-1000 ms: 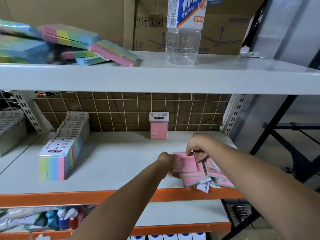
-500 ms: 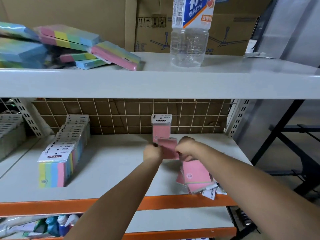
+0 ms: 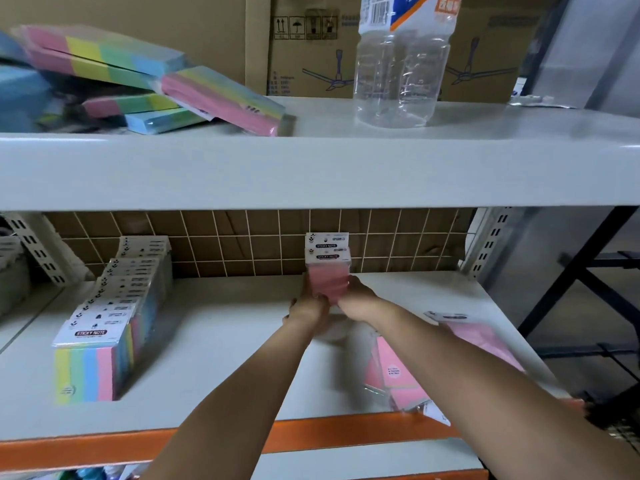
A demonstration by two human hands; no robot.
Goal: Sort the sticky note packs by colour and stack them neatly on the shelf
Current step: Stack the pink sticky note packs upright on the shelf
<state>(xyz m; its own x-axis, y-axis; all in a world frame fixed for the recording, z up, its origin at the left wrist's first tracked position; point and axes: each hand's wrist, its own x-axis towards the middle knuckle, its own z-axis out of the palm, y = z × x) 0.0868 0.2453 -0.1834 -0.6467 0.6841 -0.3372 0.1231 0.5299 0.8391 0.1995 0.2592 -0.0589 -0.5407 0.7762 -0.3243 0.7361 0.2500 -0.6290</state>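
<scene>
Two hands meet at the back of the middle shelf (image 3: 207,341), both on one pink pack (image 3: 329,282). Left hand (image 3: 306,306) grips the pack's left edge, fingers curled round it; right hand (image 3: 358,301) grips the right edge the same way, fingers folded tight against the pink block. Neither hand is spread. The pack stands upright, its white header card up, directly in front of a second pink pack (image 3: 326,240) that stands against the wire grid (image 3: 242,244) at the rear. Only the rear pack's white header shows above the held one. Whether the two packs touch cannot be told.

Loose pink packs (image 3: 398,379) lie in a rough heap at the right front of the same shelf, partly under the right forearm, one corner reaching over the orange front rail (image 3: 311,431). Some are blurred.

Left side of the shelf: a row of multicolour packs (image 3: 100,355) stands upright, running front to back, stripes of yellow, green, blue and pink on the front face.

Upper shelf (image 3: 346,168): a loose pile of multicolour packs (image 3: 145,81) at left, tilted and overlapping. A clear plastic bottle (image 3: 401,71) stands upright near the centre-right, well apart from the pile. Cardboard boxes (image 3: 304,46) fill the background behind it.
</scene>
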